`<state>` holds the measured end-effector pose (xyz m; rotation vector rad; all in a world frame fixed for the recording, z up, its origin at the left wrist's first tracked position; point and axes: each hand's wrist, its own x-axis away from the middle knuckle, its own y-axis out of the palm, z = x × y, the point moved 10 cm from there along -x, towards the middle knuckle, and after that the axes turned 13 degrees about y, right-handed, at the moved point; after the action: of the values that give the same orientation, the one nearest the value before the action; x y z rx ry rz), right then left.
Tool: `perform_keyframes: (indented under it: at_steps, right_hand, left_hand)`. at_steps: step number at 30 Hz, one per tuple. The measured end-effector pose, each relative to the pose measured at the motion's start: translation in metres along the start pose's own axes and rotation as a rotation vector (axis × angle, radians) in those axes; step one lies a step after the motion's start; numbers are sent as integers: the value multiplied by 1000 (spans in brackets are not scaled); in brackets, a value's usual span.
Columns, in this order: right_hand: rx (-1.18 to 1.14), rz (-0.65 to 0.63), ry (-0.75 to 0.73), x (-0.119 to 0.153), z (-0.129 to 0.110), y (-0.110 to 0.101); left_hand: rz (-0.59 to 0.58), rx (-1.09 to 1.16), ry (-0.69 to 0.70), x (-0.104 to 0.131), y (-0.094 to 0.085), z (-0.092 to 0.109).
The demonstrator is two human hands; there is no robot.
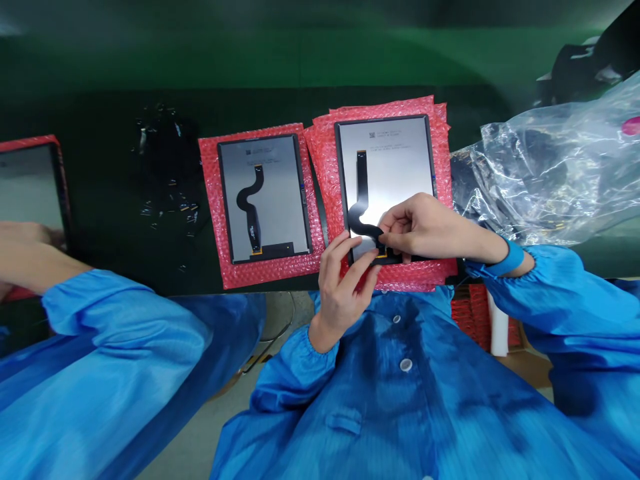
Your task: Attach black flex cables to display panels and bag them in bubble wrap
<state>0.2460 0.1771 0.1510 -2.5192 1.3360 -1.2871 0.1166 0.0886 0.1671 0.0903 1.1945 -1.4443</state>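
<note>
A screen panel [400,167] lies back side up on red bubble wrap [443,160] in front of me. A black ribbon cable [362,180] curves down its left part to the lower edge. My right hand [417,227] pinches the lower part of that cable between thumb and forefinger. My left hand [345,283] rests at the panel's lower left edge, fingers apart, with fingertips near the cable's lower end. To the left, a second panel [280,207] with its own curved cable [243,199] lies on bubble wrap.
Several loose black cables [173,160] are heaped on the dark table [100,200]. A clear plastic bag [540,173] with dark parts lies at the right. At the far left, another person's hand [35,253] is over another panel [30,193].
</note>
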Motion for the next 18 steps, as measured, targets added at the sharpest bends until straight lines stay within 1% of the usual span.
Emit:
perform_keyframes:
  at_steps: [4,9,13,16,18]
  right_hand:
    - [-1,-30,-4,0,-1,1]
    - [54,-79,-43,2,-5,4]
    - [56,-125,-46,2,-3,8]
    - [79,-127,-43,0,0,10]
    - [99,-129,-72,0,-2,12]
  left_hand:
    - [1,4,30,-1,0,2]
    - [-11,-12,24,0,0,0]
    - [-10,-9,22,0,0,-1]
    - [-5,-3,17,0,-1,-2]
    - [-4,1,2,0,-1,-3]
